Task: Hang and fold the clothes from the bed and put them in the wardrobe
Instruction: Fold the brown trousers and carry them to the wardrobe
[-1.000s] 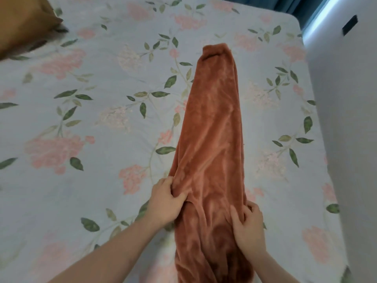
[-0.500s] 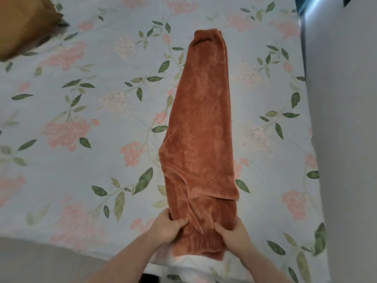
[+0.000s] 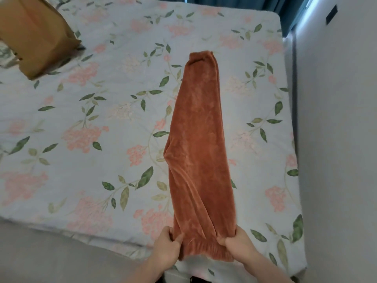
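Note:
Rust-brown velvety trousers [image 3: 199, 152] lie folded lengthwise on the floral bed sheet [image 3: 91, 123], stretched away from me, the leg cuffs far and the elastic waistband at the bed's near edge. My left hand [image 3: 168, 247] pinches the waistband's left corner. My right hand [image 3: 237, 245] grips its right corner. The waistband is pulled taut between both hands, slightly lifted off the mattress edge.
A mustard-brown pillow [image 3: 34, 35] lies at the far left of the bed. A white wall or wardrobe side [image 3: 336, 139] runs close along the bed's right edge. Dark curtains [image 3: 285, 5] hang beyond the far end. Grey floor [image 3: 51, 256] shows at the near left.
Both hands slid down the trousers from mid-thigh to the waistband and pulled it toward me. The garment now lies smoother and straighter, and my view has backed away from the bed.

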`<state>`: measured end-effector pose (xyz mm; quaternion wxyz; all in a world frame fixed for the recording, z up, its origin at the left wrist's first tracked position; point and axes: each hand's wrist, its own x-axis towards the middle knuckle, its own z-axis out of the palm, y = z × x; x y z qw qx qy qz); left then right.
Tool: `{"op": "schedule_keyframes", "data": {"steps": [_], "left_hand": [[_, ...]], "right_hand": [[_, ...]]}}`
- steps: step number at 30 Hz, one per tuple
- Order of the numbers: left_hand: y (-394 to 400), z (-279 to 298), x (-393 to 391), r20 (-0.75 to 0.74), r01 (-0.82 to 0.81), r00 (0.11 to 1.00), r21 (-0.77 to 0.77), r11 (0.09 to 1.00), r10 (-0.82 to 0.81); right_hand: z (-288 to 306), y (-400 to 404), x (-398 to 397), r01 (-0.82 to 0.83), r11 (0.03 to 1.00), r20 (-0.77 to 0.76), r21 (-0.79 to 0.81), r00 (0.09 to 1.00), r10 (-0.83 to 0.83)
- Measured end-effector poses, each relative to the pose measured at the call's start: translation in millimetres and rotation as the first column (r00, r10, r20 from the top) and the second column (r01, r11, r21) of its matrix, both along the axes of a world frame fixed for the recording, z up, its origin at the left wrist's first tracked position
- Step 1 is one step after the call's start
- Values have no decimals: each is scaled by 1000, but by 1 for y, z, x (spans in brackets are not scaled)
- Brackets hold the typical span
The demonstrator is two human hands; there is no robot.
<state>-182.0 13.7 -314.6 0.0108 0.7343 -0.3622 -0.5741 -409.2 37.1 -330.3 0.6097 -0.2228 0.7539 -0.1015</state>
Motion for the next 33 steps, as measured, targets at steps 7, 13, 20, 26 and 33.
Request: {"op": "schedule_keyframes", "data": {"steps": [7, 13, 20, 26, 33], "left_hand": [[24, 16, -27, -121, 92, 988, -37, 995, -95], [60, 12, -36, -141, 259, 956, 3, 966, -256], [128, 38, -31, -205, 234, 956, 103, 967, -209], [138, 48, -34, -123, 211, 971, 58, 976, -203], [124, 53, -55, -47, 290, 952, -190, 938, -304]], "right_hand": [[28, 26, -27, 57, 998, -62, -23, 996, -58], [43, 71, -38, 32, 998, -154, 61, 988, -23], [81, 130, -42, 17, 991, -107, 136, 994, -2], [88, 134, -43, 30, 989, -105, 143, 994, -15], [74, 122, -55, 136, 980, -111, 145, 986, -120]]}}
